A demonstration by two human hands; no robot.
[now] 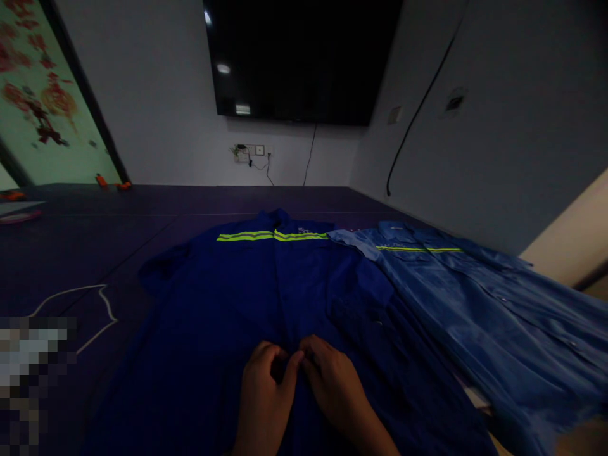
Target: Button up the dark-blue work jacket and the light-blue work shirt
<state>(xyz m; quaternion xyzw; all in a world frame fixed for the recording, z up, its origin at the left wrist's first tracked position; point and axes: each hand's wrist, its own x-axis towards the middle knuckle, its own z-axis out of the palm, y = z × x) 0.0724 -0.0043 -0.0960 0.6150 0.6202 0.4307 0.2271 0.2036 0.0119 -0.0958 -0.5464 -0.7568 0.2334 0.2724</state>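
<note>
A dark blue work jacket [228, 297] with yellow-green reflective stripes across the chest lies spread out before me, collar at the far end. Over its front opening, low on the jacket, my left hand [268, 380] and my right hand [332, 377] meet, thumbs and fingers pinched close together on the cloth. What exactly sits between the fingertips is hidden, though both hands appear to grip the front edge. To the right, a lighter blue work jacket [446, 291] with a thin yellow stripe lies alongside, touching the dark one.
The dark table [142, 215] reaches back to the wall. At left lie a white cable [107, 304] and a blurred-out object [33, 354]. Small orange items [101, 180] stand far left. A large black television [304, 57] hangs above wall sockets [254, 151].
</note>
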